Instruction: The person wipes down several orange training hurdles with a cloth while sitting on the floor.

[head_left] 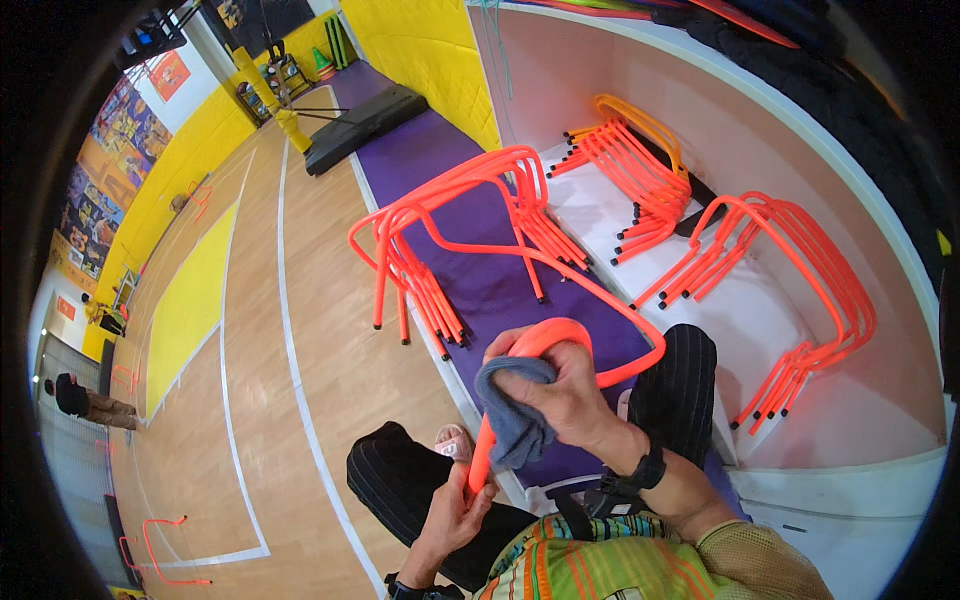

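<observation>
An orange training hurdle (pixel 600 285) lies across my lap, its curved tube reaching away over the purple floor. My left hand (pixel 454 517) grips the near end of its tube. Above it, my right hand (pixel 559 382) presses a grey-blue cloth (pixel 517 412) around the same tube near the bend. Just beyond my hands a group of nested orange hurdles (pixel 457 184) stands on the purple floor strip, black caps on their feet.
More orange hurdles (pixel 814 247) stand on a white ledge (pixel 750 330) at the right, with another stack (pixel 637 165) behind. A black padded base (pixel 367 127) with a yellow post is farther off. A person (pixel 90 401) stands across the court at the far left.
</observation>
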A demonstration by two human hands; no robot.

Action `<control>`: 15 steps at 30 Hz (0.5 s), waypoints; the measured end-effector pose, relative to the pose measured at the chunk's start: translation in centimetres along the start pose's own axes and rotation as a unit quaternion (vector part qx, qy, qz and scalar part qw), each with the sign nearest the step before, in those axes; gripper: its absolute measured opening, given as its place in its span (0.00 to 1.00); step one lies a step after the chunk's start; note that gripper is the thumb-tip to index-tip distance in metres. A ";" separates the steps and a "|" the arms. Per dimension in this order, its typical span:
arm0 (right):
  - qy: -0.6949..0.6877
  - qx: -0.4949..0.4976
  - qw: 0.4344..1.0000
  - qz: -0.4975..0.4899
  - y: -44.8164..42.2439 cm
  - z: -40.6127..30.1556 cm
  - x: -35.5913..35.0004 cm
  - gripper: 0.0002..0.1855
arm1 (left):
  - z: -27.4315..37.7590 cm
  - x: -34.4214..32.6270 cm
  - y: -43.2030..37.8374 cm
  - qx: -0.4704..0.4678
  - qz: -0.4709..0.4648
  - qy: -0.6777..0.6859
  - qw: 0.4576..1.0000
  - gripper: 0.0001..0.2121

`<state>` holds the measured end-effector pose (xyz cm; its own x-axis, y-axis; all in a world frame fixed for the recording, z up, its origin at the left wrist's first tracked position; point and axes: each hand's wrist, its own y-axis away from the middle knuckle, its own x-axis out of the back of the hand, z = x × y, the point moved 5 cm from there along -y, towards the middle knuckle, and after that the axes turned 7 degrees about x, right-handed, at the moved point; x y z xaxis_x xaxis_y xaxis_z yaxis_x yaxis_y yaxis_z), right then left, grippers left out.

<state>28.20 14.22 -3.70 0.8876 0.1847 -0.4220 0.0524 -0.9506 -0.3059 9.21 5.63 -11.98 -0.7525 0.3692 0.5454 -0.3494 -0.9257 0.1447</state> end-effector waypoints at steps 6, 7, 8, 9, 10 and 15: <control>0.205 0.059 0.976 0.034 1.6 0.9 -2.2 0.14 | 3.2 -0.3 -1.5 0.087 0.045 0.255 0.962 0.10; 0.206 0.057 0.976 0.035 1.6 0.9 -2.0 0.14 | 3.1 -0.4 -1.5 0.088 0.043 0.256 0.962 0.10; 0.285 0.078 0.955 0.001 1.6 0.6 -1.9 0.11 | 2.5 -0.2 -1.5 0.104 0.086 0.266 0.955 0.08; 0.362 0.098 0.926 -0.033 1.5 0.3 -1.9 0.08 | 2.1 0.1 -1.6 0.120 0.130 0.275 0.945 0.07; 0.352 0.187 0.917 -0.010 2.1 -1.1 -1.9 0.08 | 1.9 0.6 -1.4 0.137 0.136 0.328 0.924 0.07; 0.459 0.375 0.797 0.114 2.8 -8.0 0.0 0.23 | -0.1 1.6 -0.2 0.141 0.139 0.250 0.948 0.13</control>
<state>31.96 9.59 2.26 0.8142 -0.5587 0.1579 -0.1404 -0.4534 -0.8802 8.01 6.43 -11.21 -0.9886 0.0360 0.1460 0.0105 -0.9520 0.3058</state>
